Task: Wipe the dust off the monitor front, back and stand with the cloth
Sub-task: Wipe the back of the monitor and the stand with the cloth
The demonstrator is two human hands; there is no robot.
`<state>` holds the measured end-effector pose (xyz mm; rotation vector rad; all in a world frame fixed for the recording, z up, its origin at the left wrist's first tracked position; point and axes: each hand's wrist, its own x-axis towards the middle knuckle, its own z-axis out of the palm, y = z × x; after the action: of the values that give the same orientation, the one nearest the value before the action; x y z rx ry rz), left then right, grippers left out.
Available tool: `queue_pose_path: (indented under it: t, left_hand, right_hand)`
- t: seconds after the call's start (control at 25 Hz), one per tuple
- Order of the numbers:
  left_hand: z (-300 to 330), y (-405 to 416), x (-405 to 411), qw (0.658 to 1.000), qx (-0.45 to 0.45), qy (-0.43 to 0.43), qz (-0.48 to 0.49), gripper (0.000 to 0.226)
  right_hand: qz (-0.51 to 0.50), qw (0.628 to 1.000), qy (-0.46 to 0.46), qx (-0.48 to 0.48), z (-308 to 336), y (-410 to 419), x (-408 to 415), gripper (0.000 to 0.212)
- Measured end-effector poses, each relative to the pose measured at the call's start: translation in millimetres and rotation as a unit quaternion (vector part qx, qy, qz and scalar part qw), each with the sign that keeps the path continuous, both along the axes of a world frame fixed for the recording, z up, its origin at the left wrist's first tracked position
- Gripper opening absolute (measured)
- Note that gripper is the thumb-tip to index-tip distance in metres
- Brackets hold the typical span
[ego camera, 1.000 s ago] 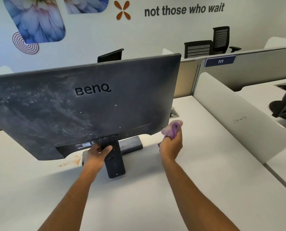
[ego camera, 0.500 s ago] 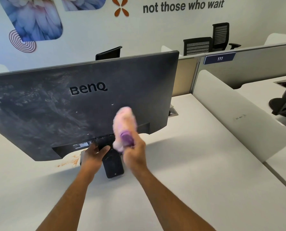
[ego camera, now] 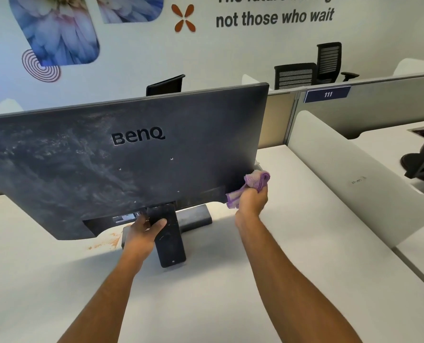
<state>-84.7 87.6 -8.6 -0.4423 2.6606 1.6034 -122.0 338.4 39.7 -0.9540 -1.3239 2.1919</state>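
Hands [ego camera: 251, 201] on dusty "BenQ" monitor [ego camera: 131, 164]

Bright, even light; soft shadow under the monitor [ego camera: 131, 164]; edges perhaps slightly warped.

Office bay, bright even light. White worktop [ego camera: 230, 305], orange-brown stain [ego camera: 104, 241] on its left part. Curved white divider panel [ego camera: 342, 179] stands along the right edge; further white desk surface [ego camera: 384, 142] beyond it. Grey partition [ego camera: 391, 105] behind carries a blue plate [ego camera: 327, 94] reading "111". Pale wall [ego camera: 230, 53]: blue flower graphics [ego camera: 57, 33], spiral motif [ego camera: 41, 66], orange petal mark [ego camera: 185, 18], dark lettering [ego camera: 275, 18] ("not those who wait"; upper line cropped). Black mesh chairs [ego camera: 309, 68] against wall.
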Motion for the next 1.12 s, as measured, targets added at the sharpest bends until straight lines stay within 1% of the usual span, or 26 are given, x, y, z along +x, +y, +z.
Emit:
queue_pose_path:
  t: [0.04, 0.12, 0.2, 0.24, 0.28, 0.32, 0.36, 0.4, 0.44, 0.48, 0.52, 0.56, 0.6, 0.64, 0.68, 0.72, 0.76, 0.84, 0.92, 0.96, 1.0, 1.04, 1.08, 1.12]
  left_hand:
    - [0.1, -0.1, -0.5, 1.000, -0.004, -0.004, 0.001, 0.042]
    - [-0.1, -1.3, -0.8, 1.000, -0.017, -0.012, 0.004, 0.044]
    - [-0.5, -2.0, -1.4, 1.000, -0.024, -0.015, 0.004, 0.044]
    - [-0.1, -2.0, -1.8, 1.000, -0.024, -0.013, 0.003, 0.043]
    - [0.3, -2.2, -2.0, 1.000, -0.023, -0.009, -0.001, 0.042]
    - [1.1, -2.7, -2.2, 1.000, -0.019, -0.004, -0.006, 0.040]
    - [1.8, -3.1, -2.4, 1.000, -0.014, 0.001, -0.010, 0.037]
    - [3.0, -3.2, -2.6, 1.000, -0.013, 0.003, -0.014, 0.036]
    - [4.3, -3.4, -2.7, 1.000, -0.015, 0.002, -0.017, 0.036]
    - [4.8, -3.7, -2.2, 1.000, -0.017, 0.000, -0.019, 0.036]
    - [4.1, -4.2, -2.0, 1.000, -0.015, -0.002, -0.017, 0.037]
    - [3.3, -4.6, -2.0, 1.000, -0.010, -0.004, -0.012, 0.038]
    - [2.3, -4.7, -1.2, 1.000, -0.006, -0.005, -0.007, 0.039]
    - [1.7, -4.1, -0.5, 1.000, -0.004, -0.004, -0.005, 0.039]
    - [1.1, -3.2, 0.1, 1.000, -0.002, -0.002, -0.003, 0.040]
    - [1.1, -2.2, 0.3, 1.000, 0.000, -0.001, -0.001, 0.040]
    - [1.5, -1.7, 0.0, 1.000, 0.001, 0.001, 0.001, 0.040]
    - [2.3, -1.6, -0.3, 1.000, 0.006, 0.002, 0.002, 0.040]
    - [0.9, -1.9, -0.6, 1.000, 0.014, 0.002, 0.001, 0.039]
    - [0.4, -2.4, -0.7, 1.000, 0.013, 0.001, 0.002, 0.038]
    - [0.3, -2.9, -1.1, 1.000, 0.009, 0.001, 0.002, 0.037]
    - [-0.3, -3.4, -1.4, 1.000, 0.007, 0.002, 0.002, 0.035]
    - [-0.6, -3.7, -1.5, 1.000, 0.013, 0.005, 0.002, 0.033]
    - [0.2, -4.1, -1.7, 1.000, 0.018, 0.011, 0.002, 0.031]
  right_hand:
    - [-0.006, 1.000, 0.011, 0.009, 9.1, -4.9, -5.7, 0.049]
    - [-0.022, 0.997, 0.043, 0.060, 32.0, -23.2, -9.9, 0.054]
    - [-0.021, 0.982, 0.121, 0.141, 49.5, -49.9, -0.9, 0.060]
    - [-0.002, 0.965, 0.166, 0.202, 50.9, -63.7, 8.8, 0.063]
    - [0.037, 0.937, 0.216, 0.272, 47.3, -76.6, 19.9, 0.066]
    - [0.097, 0.893, 0.270, 0.348, 40.3, -88.2, 30.9, 0.066]
    - [0.164, 0.828, 0.320, 0.431, 28.5, -96.9, 39.5, 0.062]
    - [0.219, 0.753, 0.365, 0.502, 16.9, -101.0, 47.0, 0.059]
    - [0.247, 0.703, 0.395, 0.537, 8.3, -99.8, 51.1, 0.055]
    - [0.242, 0.695, 0.409, 0.540, 3.9, -96.0, 53.6, 0.054]
    - [0.205, 0.718, 0.412, 0.522, 4.3, -90.3, 54.0, 0.052]
    - [0.148, 0.757, 0.402, 0.492, 8.6, -82.2, 53.5, 0.048]
    - [0.079, 0.804, 0.378, 0.452, 14.5, -71.1, 51.0, 0.043]
    - [0.004, 0.851, 0.340, 0.401, 21.8, -56.2, 46.0, 0.042]
    - [-0.054, 0.888, 0.299, 0.345, 29.5, -38.9, 38.1, 0.042]
    - [-0.088, 0.913, 0.263, 0.299, 36.2, -21.3, 29.4, 0.044]
    - [-0.104, 0.928, 0.227, 0.276, 41.5, -7.6, 21.3, 0.049]
    - [-0.080, 0.940, 0.173, 0.283, 45.0, 4.4, 7.2, 0.061]
    - [-0.029, 0.929, 0.179, 0.322, 50.5, -11.2, -0.3, 0.070]
    - [-0.014, 0.914, 0.199, 0.353, 53.7, -27.5, 1.2, 0.073]
    - [-0.006, 0.892, 0.229, 0.391, 55.0, -46.7, 3.6, 0.071]
    - [0.008, 0.858, 0.272, 0.435, 52.5, -65.9, 7.1, 0.062]
    - [0.034, 0.809, 0.319, 0.493, 47.1, -84.1, 12.9, 0.053]
    - [0.072, 0.751, 0.354, 0.553, 41.3, -100.3, 21.0, 0.049]
